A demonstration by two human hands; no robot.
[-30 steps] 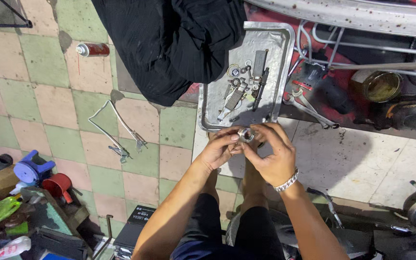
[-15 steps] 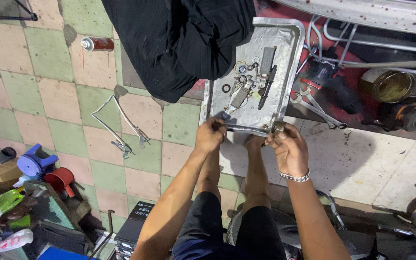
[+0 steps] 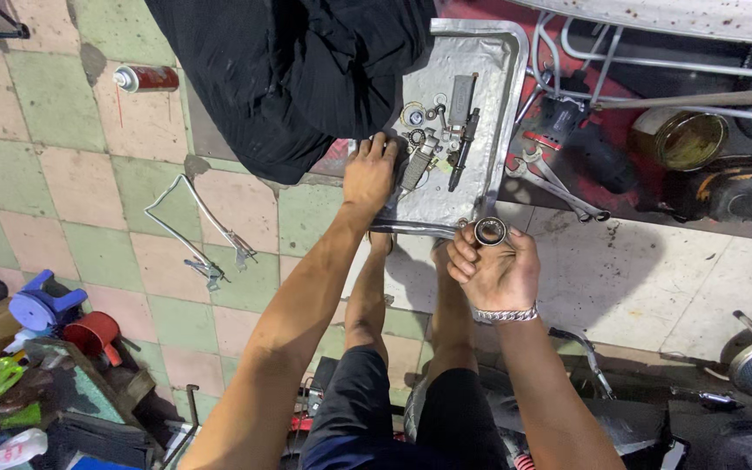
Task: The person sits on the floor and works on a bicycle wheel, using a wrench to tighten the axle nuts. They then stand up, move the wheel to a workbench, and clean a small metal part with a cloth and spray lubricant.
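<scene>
A red spray can (image 3: 144, 78) with a white cap lies on the tiles at far left, a bent wire stand (image 3: 198, 231) below it. The left hand (image 3: 369, 174) reaches onto the metal tray (image 3: 501, 113) — fingers spread flat among small parts. The right hand (image 3: 493, 265) pinches a bearing (image 3: 489, 231) just beside the tray's near edge.

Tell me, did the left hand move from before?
Yes. The left hand left the right hand and reached up onto the metal tray, toward the small parts. The right hand holds a ring.
</scene>
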